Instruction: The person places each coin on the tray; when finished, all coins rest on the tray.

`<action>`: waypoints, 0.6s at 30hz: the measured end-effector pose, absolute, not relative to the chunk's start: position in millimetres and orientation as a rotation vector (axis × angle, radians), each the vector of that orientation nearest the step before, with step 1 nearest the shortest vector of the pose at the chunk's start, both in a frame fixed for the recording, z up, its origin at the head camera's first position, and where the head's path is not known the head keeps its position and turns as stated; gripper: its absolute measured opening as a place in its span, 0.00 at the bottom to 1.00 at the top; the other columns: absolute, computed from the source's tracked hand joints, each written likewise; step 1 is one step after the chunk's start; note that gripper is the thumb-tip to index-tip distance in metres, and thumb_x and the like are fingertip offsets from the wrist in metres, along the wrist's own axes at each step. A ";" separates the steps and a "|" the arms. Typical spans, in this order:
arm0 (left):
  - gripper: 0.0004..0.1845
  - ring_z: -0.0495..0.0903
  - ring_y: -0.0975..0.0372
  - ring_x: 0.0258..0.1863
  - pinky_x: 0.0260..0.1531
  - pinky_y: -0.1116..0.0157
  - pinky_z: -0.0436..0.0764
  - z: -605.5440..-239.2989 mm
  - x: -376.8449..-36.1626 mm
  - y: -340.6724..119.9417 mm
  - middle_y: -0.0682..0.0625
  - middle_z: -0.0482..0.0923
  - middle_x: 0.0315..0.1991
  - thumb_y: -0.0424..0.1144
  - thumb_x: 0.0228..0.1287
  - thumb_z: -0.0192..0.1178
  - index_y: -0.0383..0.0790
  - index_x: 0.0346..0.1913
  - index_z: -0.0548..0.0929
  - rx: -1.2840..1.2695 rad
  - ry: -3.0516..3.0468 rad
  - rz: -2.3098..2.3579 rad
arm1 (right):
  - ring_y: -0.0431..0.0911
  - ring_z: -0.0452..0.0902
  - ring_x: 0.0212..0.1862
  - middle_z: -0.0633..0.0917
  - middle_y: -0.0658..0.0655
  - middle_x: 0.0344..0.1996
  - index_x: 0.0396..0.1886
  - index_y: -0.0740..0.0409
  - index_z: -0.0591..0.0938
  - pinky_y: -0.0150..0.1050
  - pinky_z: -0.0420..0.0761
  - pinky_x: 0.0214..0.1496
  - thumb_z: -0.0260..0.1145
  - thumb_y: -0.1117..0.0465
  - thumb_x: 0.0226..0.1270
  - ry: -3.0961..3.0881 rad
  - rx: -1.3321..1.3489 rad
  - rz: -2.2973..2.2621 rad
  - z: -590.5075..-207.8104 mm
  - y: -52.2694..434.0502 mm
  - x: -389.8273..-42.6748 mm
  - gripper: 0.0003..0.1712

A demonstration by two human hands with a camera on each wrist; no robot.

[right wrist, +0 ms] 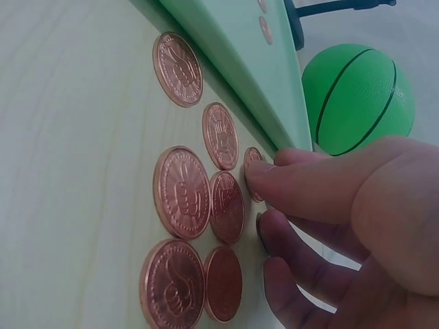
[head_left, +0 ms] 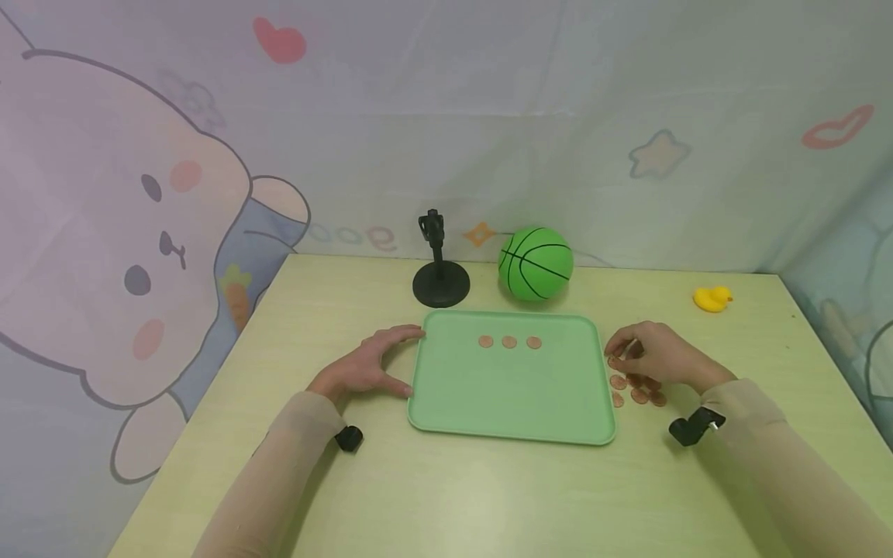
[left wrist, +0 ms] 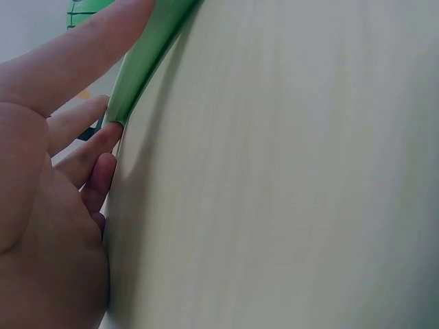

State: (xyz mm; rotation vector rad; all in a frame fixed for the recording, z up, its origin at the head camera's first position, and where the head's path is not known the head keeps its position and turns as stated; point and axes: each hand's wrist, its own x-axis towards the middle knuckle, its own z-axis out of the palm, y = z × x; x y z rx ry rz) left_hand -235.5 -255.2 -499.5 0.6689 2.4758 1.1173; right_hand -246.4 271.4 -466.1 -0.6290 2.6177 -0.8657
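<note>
A light green tray (head_left: pixel 512 387) lies on the table, with three copper-coloured coins (head_left: pixel 509 342) in a row near its far side. My left hand (head_left: pixel 363 363) spans the tray's left edge, thumb near the front corner and fingers by the far one. In the left wrist view the fingertips of the left hand (left wrist: pixel 62 171) touch the tray's rim (left wrist: pixel 140 75). Beyond the tray's right edge, my right hand (head_left: pixel 656 353) pinches a coin (right wrist: pixel 253 161) between thumb and fingers. Several more coins (right wrist: pixel 182 192), embossed with a thumbs-up, lie flat beside and partly under this hand.
Behind the tray stand a black stand with a round base (head_left: pixel 441 284) and a green ball with black lines (head_left: pixel 536 264). A yellow toy duck (head_left: pixel 711 299) sits at the back right. A printed cloth (head_left: pixel 418 116) hangs behind the table (head_left: pixel 446 496).
</note>
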 end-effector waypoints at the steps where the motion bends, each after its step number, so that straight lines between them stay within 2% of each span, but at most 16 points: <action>1: 0.55 0.50 0.49 0.83 0.81 0.39 0.43 -498.9 -235.4 -255.1 0.50 0.58 0.83 0.47 0.48 0.85 0.55 0.80 0.67 0.668 2.475 1.117 | 0.43 0.83 0.33 0.87 0.50 0.34 0.45 0.56 0.89 0.35 0.84 0.40 0.73 0.63 0.70 2.612 -0.626 -0.865 -465.9 271.5 -246.4 0.06; 5: 0.55 0.51 0.49 0.83 0.81 0.39 0.45 -498.5 -235.8 -255.1 0.50 0.58 0.82 0.47 0.48 0.85 0.54 0.80 0.67 0.667 2.476 1.118 | 0.44 0.83 0.34 0.87 0.51 0.35 0.46 0.55 0.89 0.35 0.85 0.40 0.73 0.62 0.71 2.598 -0.602 -0.868 -465.7 271.3 -246.5 0.07; 18: 0.55 0.51 0.49 0.83 0.80 0.38 0.46 -498.4 -234.0 -254.8 0.50 0.59 0.82 0.47 0.48 0.85 0.55 0.79 0.68 0.655 2.477 1.128 | 0.46 0.81 0.27 0.86 0.52 0.30 0.46 0.59 0.88 0.37 0.84 0.36 0.72 0.65 0.71 2.567 -0.559 -0.903 -464.5 269.5 -245.9 0.07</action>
